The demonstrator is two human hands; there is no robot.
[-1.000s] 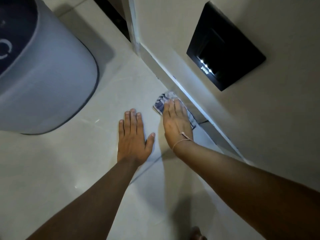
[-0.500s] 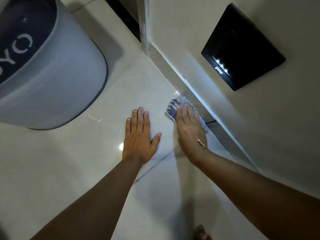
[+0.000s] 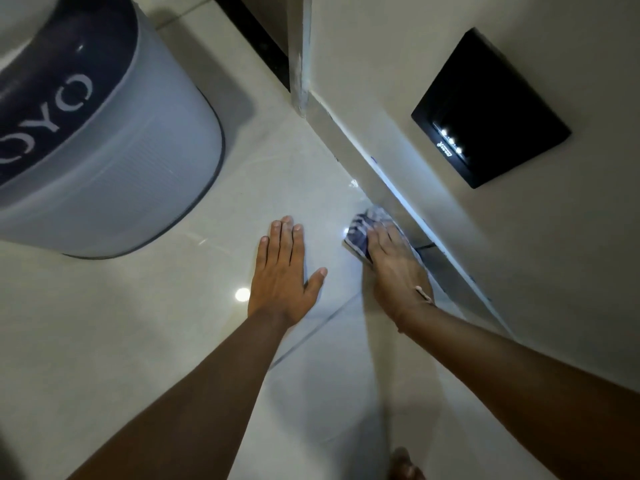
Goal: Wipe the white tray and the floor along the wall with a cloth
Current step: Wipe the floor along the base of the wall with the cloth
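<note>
A blue-and-white patterned cloth [image 3: 363, 230] lies on the glossy pale floor tiles [image 3: 166, 341], right against the skirting [image 3: 391, 192] at the foot of the wall. My right hand [image 3: 394, 268] presses flat on the cloth, fingers pointing away from me and covering its near part. My left hand [image 3: 282, 271] rests flat on the bare tile a little to the left, fingers spread, holding nothing. No white tray shows in this view.
A large grey cylindrical bin [image 3: 104, 140] with a dark printed top stands at the left. A black switch panel [image 3: 491, 109] with small lit dots is on the wall. A dark doorway gap [image 3: 256, 32] opens beyond the wall's corner. A foot [image 3: 405, 465] shows at the bottom.
My right hand has slid the cloth along the skirting, farther from me. My left hand has stayed planted flat on the tile.
</note>
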